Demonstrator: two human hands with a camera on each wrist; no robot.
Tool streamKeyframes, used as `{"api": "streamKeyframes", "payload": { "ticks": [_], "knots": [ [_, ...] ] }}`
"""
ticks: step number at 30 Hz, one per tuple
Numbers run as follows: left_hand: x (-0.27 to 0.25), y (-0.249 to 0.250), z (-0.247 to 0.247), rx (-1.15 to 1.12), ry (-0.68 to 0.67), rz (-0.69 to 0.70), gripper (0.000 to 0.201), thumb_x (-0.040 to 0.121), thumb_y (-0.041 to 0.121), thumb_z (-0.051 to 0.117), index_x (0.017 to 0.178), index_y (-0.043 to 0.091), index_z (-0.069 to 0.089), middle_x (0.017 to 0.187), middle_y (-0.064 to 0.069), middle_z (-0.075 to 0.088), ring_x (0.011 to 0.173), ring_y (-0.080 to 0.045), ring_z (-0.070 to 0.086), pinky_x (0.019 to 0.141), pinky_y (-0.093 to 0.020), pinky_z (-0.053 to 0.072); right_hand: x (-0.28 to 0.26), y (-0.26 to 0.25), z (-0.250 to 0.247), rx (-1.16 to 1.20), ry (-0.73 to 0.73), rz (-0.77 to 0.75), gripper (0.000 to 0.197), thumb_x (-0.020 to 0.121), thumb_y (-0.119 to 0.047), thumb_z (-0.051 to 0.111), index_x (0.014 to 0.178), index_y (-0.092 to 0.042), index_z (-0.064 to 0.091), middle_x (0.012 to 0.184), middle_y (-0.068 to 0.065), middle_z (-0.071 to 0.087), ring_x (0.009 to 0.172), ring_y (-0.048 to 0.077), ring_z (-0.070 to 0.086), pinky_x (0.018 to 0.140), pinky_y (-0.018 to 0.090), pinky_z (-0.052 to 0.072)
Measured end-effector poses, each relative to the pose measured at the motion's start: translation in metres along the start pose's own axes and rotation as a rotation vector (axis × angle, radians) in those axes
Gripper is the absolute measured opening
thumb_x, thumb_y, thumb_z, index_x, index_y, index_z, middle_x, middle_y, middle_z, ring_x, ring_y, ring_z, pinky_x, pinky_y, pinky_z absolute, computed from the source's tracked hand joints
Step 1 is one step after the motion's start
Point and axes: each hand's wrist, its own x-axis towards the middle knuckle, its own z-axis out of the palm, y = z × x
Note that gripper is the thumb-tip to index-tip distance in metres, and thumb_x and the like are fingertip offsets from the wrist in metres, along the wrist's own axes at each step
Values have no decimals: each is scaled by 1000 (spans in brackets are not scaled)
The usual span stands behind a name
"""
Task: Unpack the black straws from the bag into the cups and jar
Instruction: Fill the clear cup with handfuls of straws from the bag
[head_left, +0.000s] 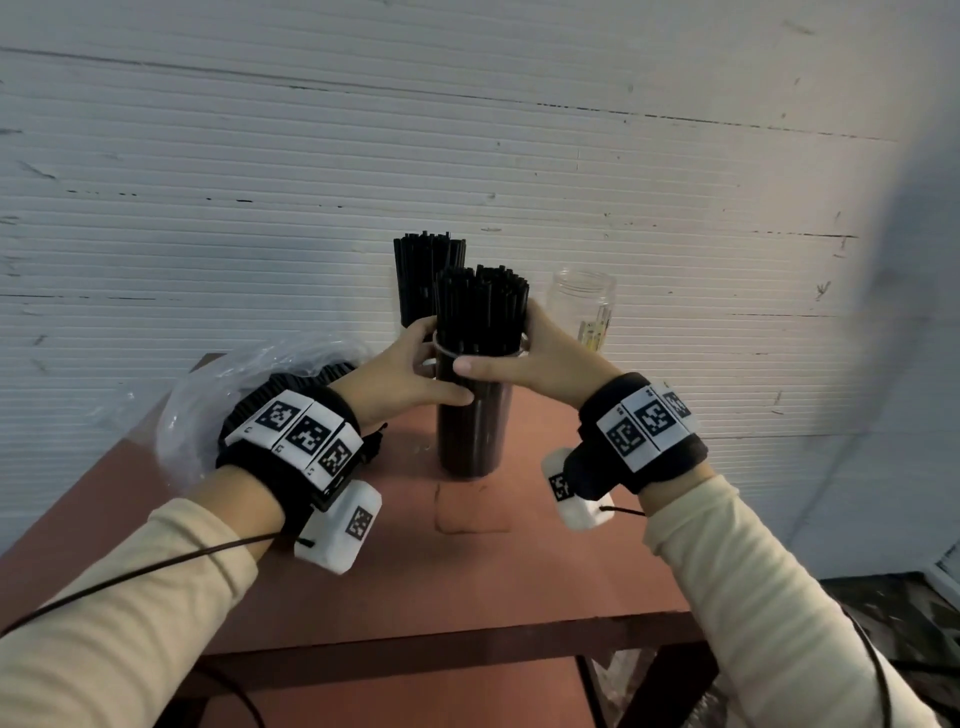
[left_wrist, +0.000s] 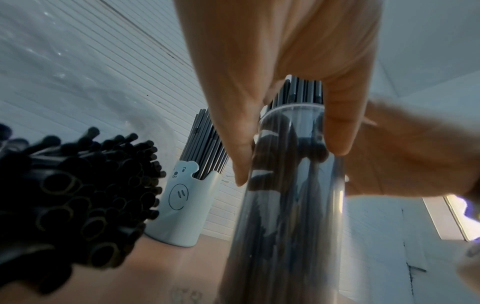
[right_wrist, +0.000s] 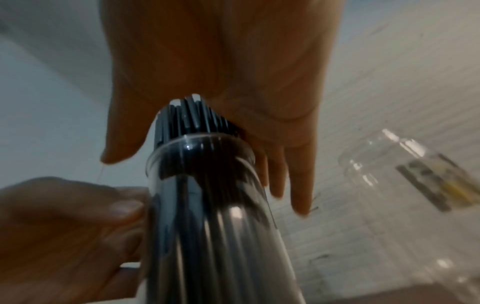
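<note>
Reddish table (head_left: 363, 582) stands vs. a white ribbed wall. Clear plastic bag (head_left: 208, 400) lies at its left edge w/ loose black straws (left_wrist: 78, 195) inside. Center: tall clear cup (head_left: 470, 415), upright, packed w/ straws (head_left: 480, 306). Left hand (head_left: 400, 374) and right hand (head_left: 540, 358) both wrap round its rim area, thumbs across the front. Behind it a white bear cup (left_wrist: 182, 205), also full. Clear jar (head_left: 584, 304) sits right, apart from the cup.
</note>
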Motion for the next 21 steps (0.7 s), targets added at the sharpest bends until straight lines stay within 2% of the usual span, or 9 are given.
{"api": "streamKeyframes", "payload": {
  "ticks": [1,3,5,7,10,14,17,18,21],
  "knots": [
    [1,-1,-1,-12,7,1,97,60,3,73,146,21,32,128,-2,60,114,-16,61,100,-35,48,0,2,0,52,-55,-8,36,81,-9,77,109,-21,59,101,-10,66,90,-12,63,76,8,48],
    [4,-1,-3,-31,33,-14,90,60,-1,64,143,24,37,120,-5,61,100,-16,62,94,-38,48,2,9,2,99,-64,31,35,82,-4,75,107,-22,59,92,-13,64,78,-15,62,64,4,46],
    [9,-1,-5,-48,102,-13,78,68,-9,58,137,24,45,116,-8,62,94,-18,61,86,-40,48,5,19,1,106,-5,75,45,77,-16,81,113,-24,56,98,-14,64,85,-13,63,70,11,50],
    [17,1,-7,-38,234,24,63,83,-15,51,135,21,48,119,-8,61,98,-19,62,80,-31,50,9,27,-1,71,53,139,64,70,-32,86,125,-27,53,111,-14,64,101,-1,63,82,26,53],
    [32,4,-9,-18,470,97,50,88,-6,55,128,24,49,121,-5,60,105,-16,61,84,-29,52,13,35,-9,63,136,158,67,68,-36,86,126,-31,53,113,-16,63,105,2,60,84,28,51],
    [57,1,-13,27,628,84,71,82,9,72,139,26,34,133,0,45,130,-15,41,103,-29,38,27,46,-19,46,311,172,70,65,-38,88,125,-28,52,111,-15,62,103,6,61,87,31,52],
    [79,-5,-18,71,596,-20,105,75,18,83,152,21,12,154,-8,27,141,-20,30,114,-35,31,50,57,-20,45,398,170,72,68,-33,87,128,-22,49,112,-14,61,99,1,57,84,18,45],
    [88,-8,-20,79,567,-60,114,72,18,85,153,18,5,156,-10,25,142,-22,30,116,-37,30,59,61,-20,51,420,177,73,68,-32,86,129,-19,48,114,-12,61,101,3,57,85,19,45],
    [107,-20,-24,90,502,-153,123,67,17,89,152,11,2,144,-10,43,132,-24,45,113,-40,37,87,75,-15,62,450,212,75,68,-32,86,129,-15,46,120,-3,61,108,13,58,93,31,48]
  ]
}}
